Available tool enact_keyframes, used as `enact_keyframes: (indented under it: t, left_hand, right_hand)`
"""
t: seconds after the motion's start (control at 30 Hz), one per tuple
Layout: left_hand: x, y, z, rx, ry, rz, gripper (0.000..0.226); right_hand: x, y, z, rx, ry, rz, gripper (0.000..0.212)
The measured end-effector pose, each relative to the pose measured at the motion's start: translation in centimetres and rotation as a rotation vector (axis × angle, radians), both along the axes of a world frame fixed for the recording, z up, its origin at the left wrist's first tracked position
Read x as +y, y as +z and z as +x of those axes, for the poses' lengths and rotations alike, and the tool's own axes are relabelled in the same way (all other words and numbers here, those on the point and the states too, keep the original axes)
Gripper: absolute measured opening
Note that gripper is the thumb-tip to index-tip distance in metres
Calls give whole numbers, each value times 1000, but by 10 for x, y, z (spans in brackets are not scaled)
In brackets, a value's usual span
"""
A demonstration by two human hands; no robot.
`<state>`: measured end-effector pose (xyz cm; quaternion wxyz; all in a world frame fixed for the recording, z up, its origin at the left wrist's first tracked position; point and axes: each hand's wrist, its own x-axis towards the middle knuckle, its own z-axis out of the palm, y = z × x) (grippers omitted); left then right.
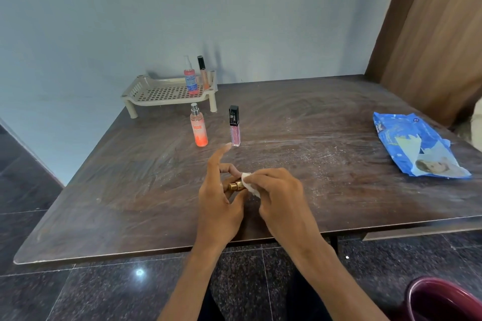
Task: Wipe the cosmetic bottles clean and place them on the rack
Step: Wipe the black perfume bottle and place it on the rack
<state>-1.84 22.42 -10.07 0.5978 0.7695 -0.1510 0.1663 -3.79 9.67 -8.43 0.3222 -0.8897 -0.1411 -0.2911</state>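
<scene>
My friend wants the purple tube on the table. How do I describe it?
Find the cream rack at the far edge of the dark table. Two things stand in front of it. The purple tube is the right-hand one, slim with a black cap, unlike the orange spray bottle.

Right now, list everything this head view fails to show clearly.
- Gold bottle: head view, mostly covered by the left hand and by the white wipe held in the right hand; its shape is unclear.
- Pump bottle label, on the rack: too small to read.
- Blue pack print: too blurred to read.
- Maroon container: cut off by the bottom-right corner.
</scene>
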Motion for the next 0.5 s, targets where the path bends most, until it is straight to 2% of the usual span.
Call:
enact_keyframes:
  t: [0.17, 0.3, 0.5]
  left_hand:
    - [-2, -1, 0, -13, 5, 10, 103]
    - [-4, 1, -1, -37, -27, -42, 100]
    - [-18, 14, 10, -67, -108, -76, 91]
  right_hand:
    - [-25, -6, 6, 79, -125, 35, 21]
    - [-29, -2, 2, 101, -129, 65, 19]
    - [-28, -3, -11, 268, -146, 282, 21]
